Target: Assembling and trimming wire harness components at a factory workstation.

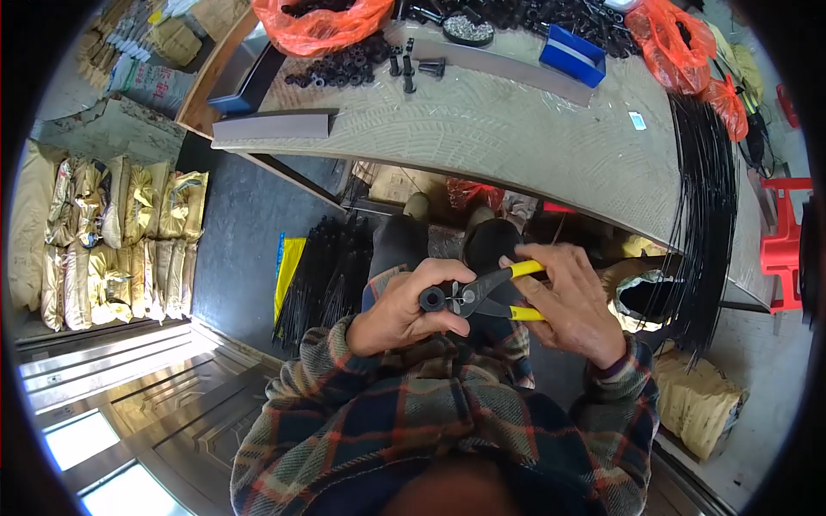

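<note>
My left hand point(397, 311) is closed around a short black tubular part point(432, 299), whose round open end faces up between thumb and fingers. In my right hand point(578, 308) are pliers point(489, 285) with yellow grips, their handles spread apart. The pliers' head is right beside the black part, at a thin bit of metal. Whether the jaws touch that metal is too small to tell. Both hands are above my lap, on the near side of the workbench point(490, 142).
On the bench are loose black parts point(348, 67), a blue bin point(572, 56), a dish of small metal pieces point(467, 31) and red plastic bags point(671, 47). Long black rods point(707, 224) hang off its right side. More black rods point(323, 271) stand at left, near wrapped bundles point(125, 241). A red stool point(783, 245) is far right.
</note>
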A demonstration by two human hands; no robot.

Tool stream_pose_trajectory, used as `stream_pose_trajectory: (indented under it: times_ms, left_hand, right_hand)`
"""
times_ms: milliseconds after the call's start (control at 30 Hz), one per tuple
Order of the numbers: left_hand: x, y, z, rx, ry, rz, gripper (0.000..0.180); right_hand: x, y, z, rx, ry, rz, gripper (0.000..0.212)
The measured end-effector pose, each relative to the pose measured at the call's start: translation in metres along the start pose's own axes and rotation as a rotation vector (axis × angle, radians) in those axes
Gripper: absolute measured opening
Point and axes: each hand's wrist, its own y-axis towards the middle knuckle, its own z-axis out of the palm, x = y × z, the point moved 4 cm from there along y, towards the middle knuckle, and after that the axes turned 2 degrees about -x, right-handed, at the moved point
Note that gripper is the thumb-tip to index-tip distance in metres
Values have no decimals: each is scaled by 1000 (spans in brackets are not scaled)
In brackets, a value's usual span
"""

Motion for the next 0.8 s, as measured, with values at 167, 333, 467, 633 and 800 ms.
stream_pose_trajectory:
  times_ms: [167,333,467,633,800]
  left_hand:
    - [7,0,-3,-87,81,-18,57]
    - [10,-2,-2,-330,-128,-112,66]
    - [9,0,-8,-495,98,-67,72]
    - [42,-1,-15,-543,-98,-34,58]
    - [42,3,-12,-399,-132,-55,63]
  right_hand:
    - [0,13,-7,-86,-97,-96,40]
    - [-9,14,31,-164,89,-83,31]
    - [-12,17,66,-213,34,-114,29]
    - [-28,19,114,64,1279,412,13]
    - [-92,79,41,-320,1049,680,12]
